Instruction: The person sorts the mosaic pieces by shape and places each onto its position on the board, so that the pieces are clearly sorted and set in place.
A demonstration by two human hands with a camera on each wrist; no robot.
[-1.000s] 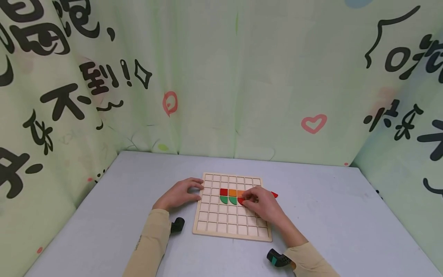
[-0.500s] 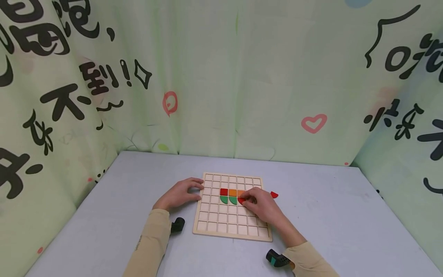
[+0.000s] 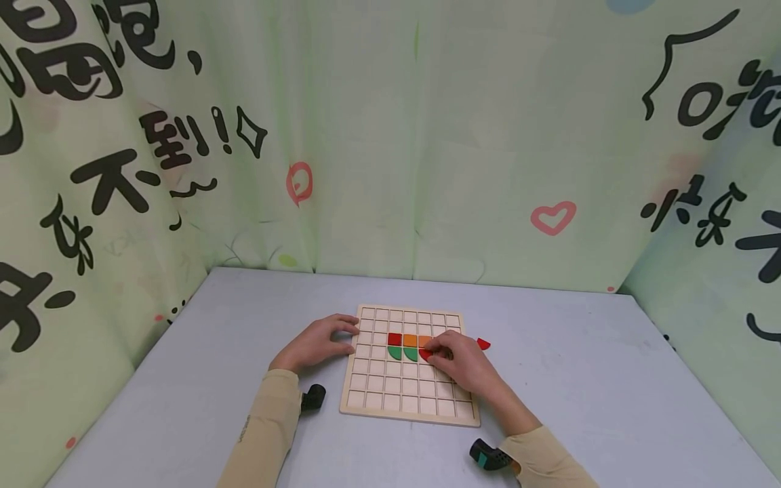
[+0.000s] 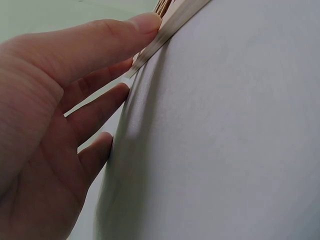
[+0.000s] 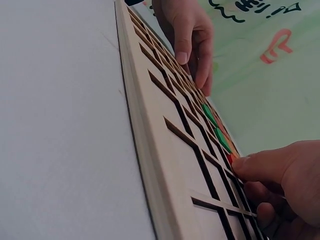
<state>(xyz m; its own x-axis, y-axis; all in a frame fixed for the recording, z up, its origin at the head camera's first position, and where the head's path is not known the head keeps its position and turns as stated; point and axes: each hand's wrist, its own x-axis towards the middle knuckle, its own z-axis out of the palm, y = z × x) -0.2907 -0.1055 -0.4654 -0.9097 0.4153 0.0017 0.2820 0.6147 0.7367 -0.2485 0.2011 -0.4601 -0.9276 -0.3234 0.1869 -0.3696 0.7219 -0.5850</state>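
Observation:
A square wooden grid board (image 3: 409, 416) lies on the table. My left hand (image 3: 314, 344) rests at its left edge, fingers loosely spread; in the left wrist view the thumb (image 4: 145, 23) touches the board's side. Over the middle cells, my right hand (image 3: 462, 359) pinches a red curved piece (image 3: 425, 354) at its cell, the thumb (image 5: 245, 165) on it and the piece partly covered. Left of it sit two green quarter-round pieces, one (image 3: 395, 352) beside the other (image 3: 411, 354). The row behind holds a red square (image 3: 394, 339) and orange pieces (image 3: 410, 340), partly hidden by my fingers.
A loose red piece (image 3: 483, 343) lies just past the board's right side, behind my right hand. A pale cloth covers the table (image 3: 586, 386). Green printed curtains (image 3: 476, 135) enclose the back and both sides. Black wrist cameras (image 3: 490, 455) hang under both forearms.
My right hand has shifted very slightly, showing more of the loose red piece behind it. The left hand and the board have stayed in place.

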